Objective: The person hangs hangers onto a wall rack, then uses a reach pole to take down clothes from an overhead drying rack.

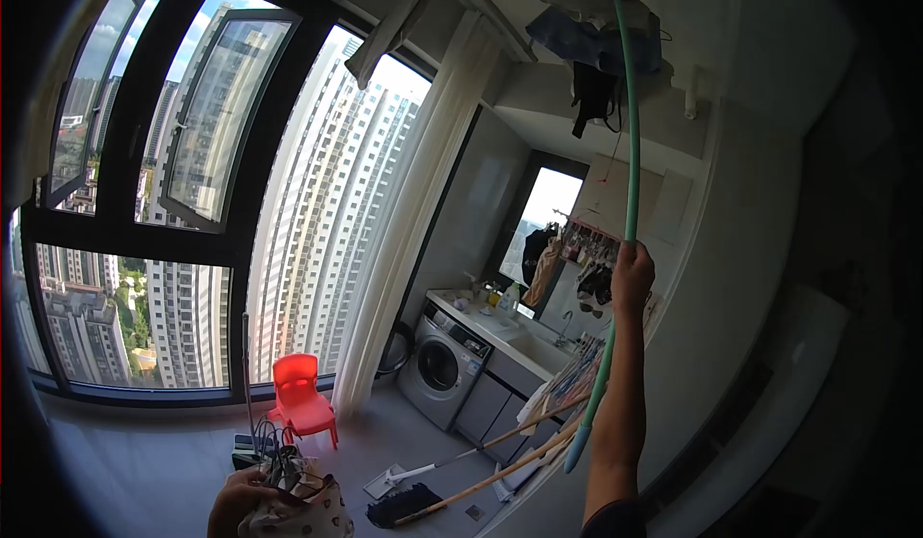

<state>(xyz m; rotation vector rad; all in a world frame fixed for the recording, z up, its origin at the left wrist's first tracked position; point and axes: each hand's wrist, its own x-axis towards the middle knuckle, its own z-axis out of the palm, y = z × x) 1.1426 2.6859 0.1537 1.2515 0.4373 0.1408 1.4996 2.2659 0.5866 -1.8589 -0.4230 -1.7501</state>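
My right hand (pixel 633 275) is raised and wrapped round a long green clothes pole (pixel 632 144). The pole bends slightly, and its top end reaches the hooks above the clothes (pixel 591 38) hanging near the ceiling. Whether the tip is hooked onto a hanger I cannot tell. Low at the front, my left hand (pixel 234 501) is closed on a bunch of clothes hangers (pixel 282 453). A light garment with dark spots (pixel 300 513) hangs from the bunch, and the hanger hooks point upward.
A red plastic chair (pixel 300 399) stands by the tall windows. Farther back are a washing machine (pixel 442 363) and a sink counter (pixel 534 348). Mops (pixel 409 504) with long handles lean to the right. More laundry (pixel 588 250) hangs over the sink. A curtain (pixel 413 211) borders the window.
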